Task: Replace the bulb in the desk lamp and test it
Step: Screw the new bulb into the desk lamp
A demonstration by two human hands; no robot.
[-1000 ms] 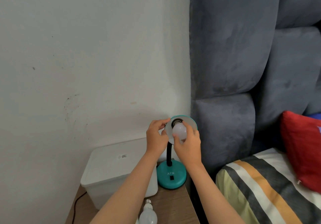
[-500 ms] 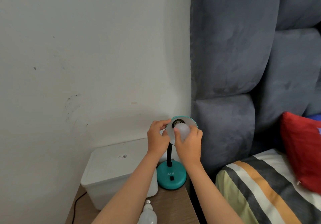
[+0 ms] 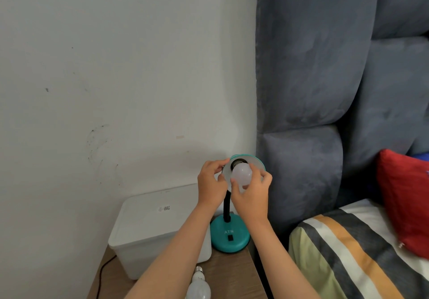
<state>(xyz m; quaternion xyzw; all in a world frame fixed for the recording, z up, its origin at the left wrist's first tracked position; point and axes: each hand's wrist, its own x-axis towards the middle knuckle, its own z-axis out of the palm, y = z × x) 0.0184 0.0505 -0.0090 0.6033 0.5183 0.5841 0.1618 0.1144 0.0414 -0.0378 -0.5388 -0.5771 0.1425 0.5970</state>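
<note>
White bulb half-hidden by right hand at shade.

White lidded box on wooden nightstand, grey padded headboard, red pillow, striped bedding

- We face a white wall, scuffed with dark marks low down.
- To its right we see a grey padded headboard.
- Below it lies a striped blanket with a red pillow.
- A white box sits on a wooden nightstand.
</note>
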